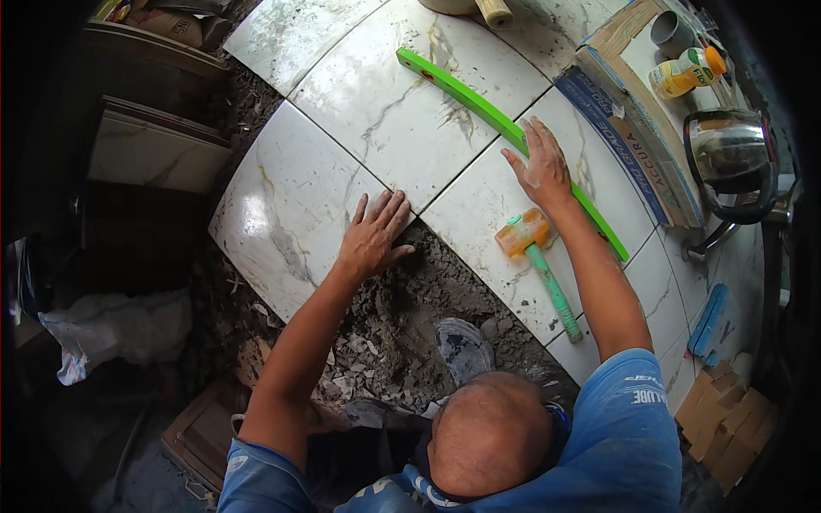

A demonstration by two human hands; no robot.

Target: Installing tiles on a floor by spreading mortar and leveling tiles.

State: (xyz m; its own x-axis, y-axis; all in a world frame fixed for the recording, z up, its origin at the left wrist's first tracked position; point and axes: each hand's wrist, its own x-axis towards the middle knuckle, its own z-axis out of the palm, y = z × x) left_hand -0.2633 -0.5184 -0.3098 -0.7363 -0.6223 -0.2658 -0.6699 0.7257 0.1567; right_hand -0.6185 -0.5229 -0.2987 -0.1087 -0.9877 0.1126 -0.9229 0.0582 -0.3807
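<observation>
My left hand (374, 232) lies flat with fingers stretched out on the inner corner of a white marble-look tile (282, 201), beside a bed of wet grey mortar (428, 265). My right hand (543, 167) rests across a long green spirit level (466, 96), fingers stretched over it and thumb apart. The level lies diagonally over the laid tiles, and my palm covers its middle. Below my right hand, a mallet (523, 232) with an orange head and green handle lies on a tile, touched by neither hand.
Tile boxes (620, 141) stand at the right, with a yellow bottle (684, 73) and a grey cup (671, 32) on top. A black-rimmed chair (731, 158), blue sponge-like block (708, 325) and cardboard (727, 419) are nearby. Leftward are stacked tiles (154, 154) and a white sack (120, 329).
</observation>
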